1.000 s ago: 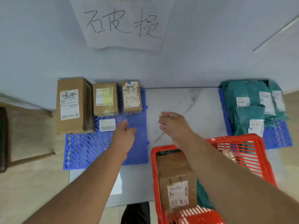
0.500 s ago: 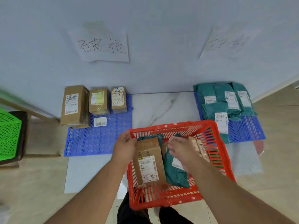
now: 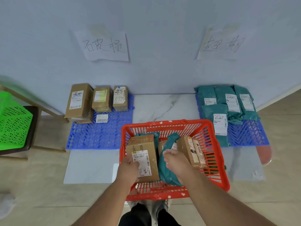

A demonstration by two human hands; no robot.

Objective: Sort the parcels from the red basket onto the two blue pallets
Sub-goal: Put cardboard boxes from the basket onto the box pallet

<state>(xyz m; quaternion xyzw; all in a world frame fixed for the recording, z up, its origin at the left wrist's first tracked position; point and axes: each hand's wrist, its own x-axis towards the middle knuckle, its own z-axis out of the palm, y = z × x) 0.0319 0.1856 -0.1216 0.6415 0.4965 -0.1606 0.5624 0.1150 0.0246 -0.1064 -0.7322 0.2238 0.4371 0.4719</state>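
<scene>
**Head view: both hands down in the red basket, picking the next parcel**

Landmark is the red basket (image 3: 218, 160); places below are relative to it.

- Left blue pallet (image 3: 101, 136): beyond the basket to its left, against the wall. Three cardboard boxes (image 3: 79, 101) stand in a row at its far edge, one loose label in front of them.
- Right blue pallet (image 3: 249, 134): beyond the basket to its right, carrying a pile of teal mailer bags (image 3: 224, 101).
- Cardboard parcel (image 3: 143, 154): inside the basket, left half, label up with handwriting on it. Looks stiff and flat-sided, probably light. Best taken by opposite long edges; taped faces may be slick.
- Teal bag (image 3: 167, 170): inside, centre. Soft and floppy, will sag, so pinch a fold or scoop from below.
- Small taped box (image 3: 192, 150): inside, right half, tilted up on edge. Rigid, a one-hand pick across its narrow sides.
- Left hand (image 3: 128, 168): at the cardboard parcel's near-left corner, thumb on the label, fingers wrapped round the edge, so holding it.
- Right hand (image 3: 175, 162): fingers curled, lying over the teal bag and touching the small taped box's near side. Cannot tell which of the two it grips, if either.
</scene>
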